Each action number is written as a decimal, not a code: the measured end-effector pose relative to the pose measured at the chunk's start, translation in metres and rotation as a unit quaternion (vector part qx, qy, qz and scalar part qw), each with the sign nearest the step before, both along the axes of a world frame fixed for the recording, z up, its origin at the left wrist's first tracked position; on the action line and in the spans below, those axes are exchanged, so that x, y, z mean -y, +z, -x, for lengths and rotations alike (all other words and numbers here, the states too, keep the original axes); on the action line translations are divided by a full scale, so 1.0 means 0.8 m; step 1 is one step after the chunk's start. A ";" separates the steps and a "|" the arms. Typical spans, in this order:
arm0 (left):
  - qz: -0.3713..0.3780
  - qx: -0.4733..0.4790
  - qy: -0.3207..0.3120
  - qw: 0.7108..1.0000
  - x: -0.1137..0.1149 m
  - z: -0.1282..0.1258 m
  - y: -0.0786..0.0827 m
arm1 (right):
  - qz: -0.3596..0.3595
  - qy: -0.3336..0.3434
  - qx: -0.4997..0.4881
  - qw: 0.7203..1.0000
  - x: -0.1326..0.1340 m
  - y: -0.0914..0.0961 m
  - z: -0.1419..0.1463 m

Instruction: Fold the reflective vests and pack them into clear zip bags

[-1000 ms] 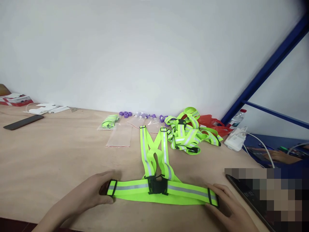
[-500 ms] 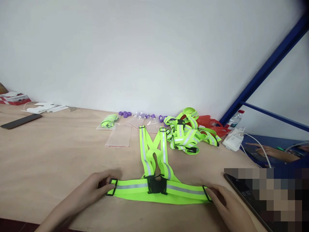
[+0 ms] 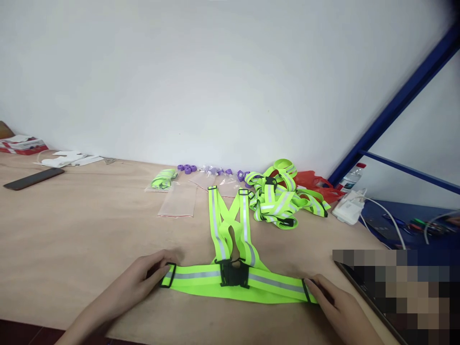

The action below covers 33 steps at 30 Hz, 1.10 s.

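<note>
A neon green reflective harness [image 3: 194,276] with grey stripes lies spread on the wooden table, its two shoulder straps crossing in an X and pointing away from me. At its middle sits a black plastic buckle [image 3: 234,274]. My left hand [image 3: 149,273] pinches the belt's left end by a black slider [image 3: 172,275]. Closed on the right end, by the other slider [image 3: 306,290], is my right hand [image 3: 332,299]; its fingertips are partly hidden behind the strap.
Behind the harness lie a tangled heap of similar green straps [image 3: 276,201], an empty clear zip bag [image 3: 178,202], a bagged folded harness [image 3: 163,179] and small purple pieces [image 3: 187,168]. A white charger [image 3: 348,207], bottle [image 3: 352,177] and phone [image 3: 362,287] are rightward; a dark phone [image 3: 34,178] lies left.
My hands keep their hold on the belt ends, almost still. The view has shifted slightly. Another person's hand at the far right has moved out of sight.
</note>
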<state>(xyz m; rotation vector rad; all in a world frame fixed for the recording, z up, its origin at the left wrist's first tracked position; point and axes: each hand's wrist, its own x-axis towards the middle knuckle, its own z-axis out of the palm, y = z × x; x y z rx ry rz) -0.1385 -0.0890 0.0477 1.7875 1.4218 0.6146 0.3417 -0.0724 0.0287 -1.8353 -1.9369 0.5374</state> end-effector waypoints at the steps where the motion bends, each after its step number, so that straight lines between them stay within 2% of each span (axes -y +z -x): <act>1: 0.001 -0.002 0.000 1.000 0.001 0.000 0.000 | -0.001 -0.002 0.005 1.000 0.001 -0.003 -0.002; 6: 0.006 -0.021 0.021 1.000 0.000 -0.004 -0.002 | -0.024 -0.010 0.027 0.999 0.002 -0.015 -0.006; 13: 0.052 -0.005 0.053 0.997 -0.008 -0.003 -0.006 | -0.060 0.002 0.021 0.998 0.007 -0.016 0.000; 21: 0.103 -0.070 0.123 0.985 -0.001 -0.015 0.007 | -0.081 0.003 0.003 0.997 0.011 -0.028 0.000; 26: 0.171 -0.090 0.111 0.975 0.000 -0.026 0.017 | -0.072 0.006 0.000 0.997 0.012 -0.023 0.002; 29: 0.161 -0.084 0.110 0.977 -0.002 -0.030 0.018 | -0.075 -0.002 -0.004 0.997 0.014 -0.022 0.003; 33: 0.131 -0.038 0.088 0.987 -0.003 -0.031 0.008 | -0.068 -0.003 -0.020 0.997 0.016 -0.023 0.004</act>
